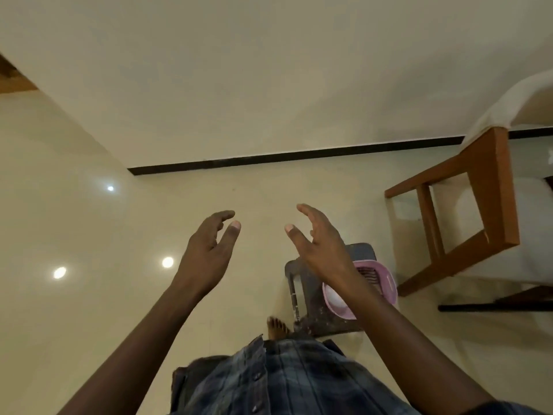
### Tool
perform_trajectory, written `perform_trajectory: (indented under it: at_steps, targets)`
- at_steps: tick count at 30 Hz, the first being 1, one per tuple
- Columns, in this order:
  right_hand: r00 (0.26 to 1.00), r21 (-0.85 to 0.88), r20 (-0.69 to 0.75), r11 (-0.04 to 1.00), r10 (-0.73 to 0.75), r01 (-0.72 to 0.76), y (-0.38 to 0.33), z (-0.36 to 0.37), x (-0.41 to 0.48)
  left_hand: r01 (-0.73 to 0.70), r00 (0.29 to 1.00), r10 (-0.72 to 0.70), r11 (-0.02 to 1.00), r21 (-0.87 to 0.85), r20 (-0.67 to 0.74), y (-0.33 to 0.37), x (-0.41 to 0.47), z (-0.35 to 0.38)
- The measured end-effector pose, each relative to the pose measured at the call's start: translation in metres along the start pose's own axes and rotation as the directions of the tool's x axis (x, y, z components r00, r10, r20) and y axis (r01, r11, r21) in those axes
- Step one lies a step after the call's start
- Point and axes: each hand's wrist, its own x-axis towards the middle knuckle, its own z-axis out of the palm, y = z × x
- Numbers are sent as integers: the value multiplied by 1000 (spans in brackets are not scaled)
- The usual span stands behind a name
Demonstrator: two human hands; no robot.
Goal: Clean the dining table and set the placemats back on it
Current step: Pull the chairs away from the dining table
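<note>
Left hand [209,247] and right hand [320,244] raised ahead of chest, palms turned toward each other, well apart. Fingers of both loosely spread and slightly bent, nothing held. Dark stool [308,295] seen below right forearm, on glossy floor [89,235]; pink basket [386,280] set on stool. Wooden chair [505,190] draped with white cloth [508,106] at right. Bare foot [276,326] beside stool. Place of dining table and placemats cannot be told.
</note>
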Motion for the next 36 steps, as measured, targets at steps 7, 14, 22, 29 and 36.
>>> perform_trajectory:
  at_steps: [7, 14, 22, 29, 36]
  targets:
    - [983, 45, -164, 996, 84, -78, -22, -22, 110, -124, 987, 120, 992, 34, 110, 42, 153, -5]
    - [916, 118, -329, 972, 230, -202, -36, -37, 209, -243, 927, 232, 970, 3, 294, 82, 310, -4]
    - [747, 285, -532, 915, 400, -287, -44, -56, 281, -373, 766, 321, 928, -23, 557, 152, 443, 36]
    - [573, 394, -640, 859, 512, -328, -13, -120, 324, -482, 622, 393, 874, -64, 677, 237, 513, 116]
    - [398, 457, -720, 820, 569, -345, 29, -240, 368, -556, 508, 430, 825, -98, 747, 346, 561, 228]
